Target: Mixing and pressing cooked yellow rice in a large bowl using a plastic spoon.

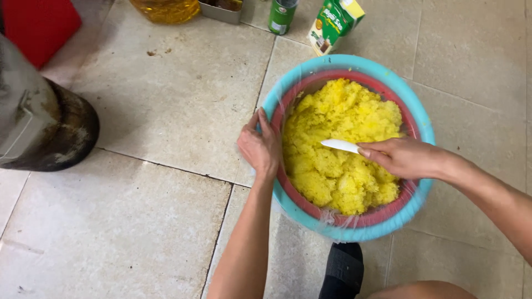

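A turquoise basin (413, 105) sits on the tiled floor with a red colander (382, 88) nested inside it. The colander is heaped with yellow sticky rice (338, 144). My left hand (259, 148) grips the rims of basin and colander on their left side. My right hand (402, 158) reaches in from the right over the rice and holds a white paddle (339, 145), whose blade lies on the rice near the middle.
A dark round pot base (61, 135) stands at the left. Along the top are a bottle of yellow oil (166, 10), a metal tray (221, 10), a green can (281, 15) and a green carton (334, 23). A red object (39, 25) fills the top left corner. My black sandal (343, 271) is below the basin.
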